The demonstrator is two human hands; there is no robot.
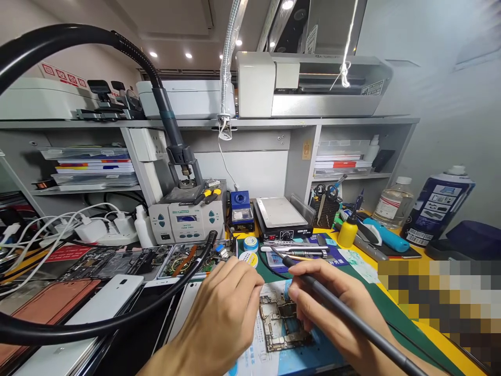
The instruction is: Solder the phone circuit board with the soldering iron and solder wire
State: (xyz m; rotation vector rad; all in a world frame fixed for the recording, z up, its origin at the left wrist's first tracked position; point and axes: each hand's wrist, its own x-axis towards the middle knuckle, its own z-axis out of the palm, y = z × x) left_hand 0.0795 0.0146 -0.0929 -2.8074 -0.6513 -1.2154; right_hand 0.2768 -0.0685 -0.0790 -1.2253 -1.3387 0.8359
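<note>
My left hand [225, 308] is closed, with its fingers curled, at the left edge of a phone logic board [276, 318]. Whatever it may hold is hidden behind the fingers. My right hand [332, 297] grips a slim dark grey soldering iron [352, 316] like a pen, slanting from the upper left to the lower right. Its hot tip cannot be made out. The board lies on a blue and white work pad [254, 347], partly covered by the right fingers.
A black hose [117, 334] arches across the left side, over several phones [97, 308]. Behind stand a hot-air station [190, 222], an iron stand [241, 209] and a heating plate [284, 214]. A yellow bottle [347, 232] and a spray can [436, 209] are at right.
</note>
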